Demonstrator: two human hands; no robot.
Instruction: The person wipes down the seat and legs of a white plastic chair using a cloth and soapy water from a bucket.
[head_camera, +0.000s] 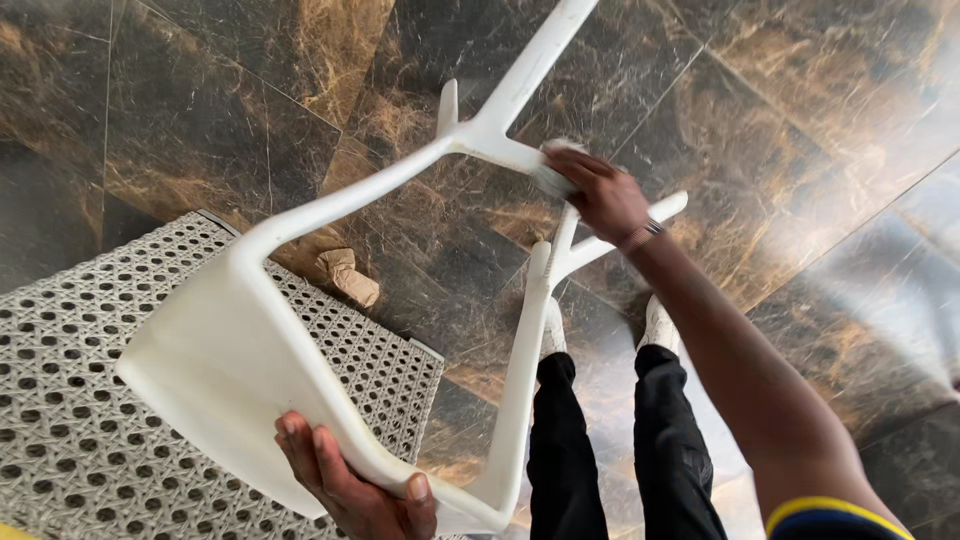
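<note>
We see the white plastic chair (300, 330) tipped over mid-frame above the marble floor (800, 110), our left hand (360, 490) curled under its seat edge at the bottom, our right hand (600, 195) pressing a cloth (548, 175) on a leg joint; it looks light, stiff, smooth.

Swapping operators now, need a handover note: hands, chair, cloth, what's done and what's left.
Left hand grips the seat edge of the white plastic chair, tipped over with its legs pointing away.
Right hand presses a white cloth against a chair leg near the joint.
Chair partly over a woven mat; crumpled brown paper lies on the marble floor.
Done: chair tipped, cloth on leg. How much is wiped cannot be told.
</note>
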